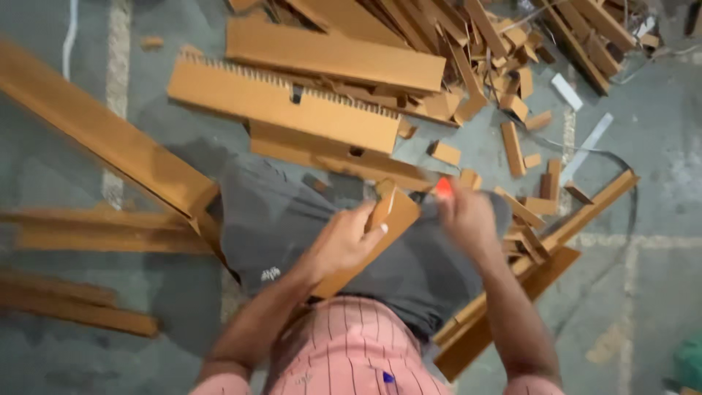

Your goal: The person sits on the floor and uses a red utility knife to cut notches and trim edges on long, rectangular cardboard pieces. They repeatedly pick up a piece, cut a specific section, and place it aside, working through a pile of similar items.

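Nearest: pink pinstriped shirt [351, 351], grey trousers [292, 219]. Left hand [340, 245], fingers wrapped round flat tan wood strip [380, 227] over lap; likely light, stiff, best gripped mid-length. Right hand [464, 216] pinches small orange-red tool [444, 188] at strip's far end. Offcuts w/ toothed boards [285, 102] on far floor.

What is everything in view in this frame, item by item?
board: one, tan, held in the left hand over the lap
orange tool: one, orange, only its tip shows at the right hand; kind cannot be told
toothed boards: two, tan, stacked on the floor ahead
long planks: several, tan, left side and lower right
offcuts: many, tan, scattered upper right
white strips: two, white, right on the floor
floor: grey concrete
green object: one, lower right corner, kind unclear
shorts: dark grey
shirt: pink, striped
left hand: gripping the board
right hand: closed around the orange tool
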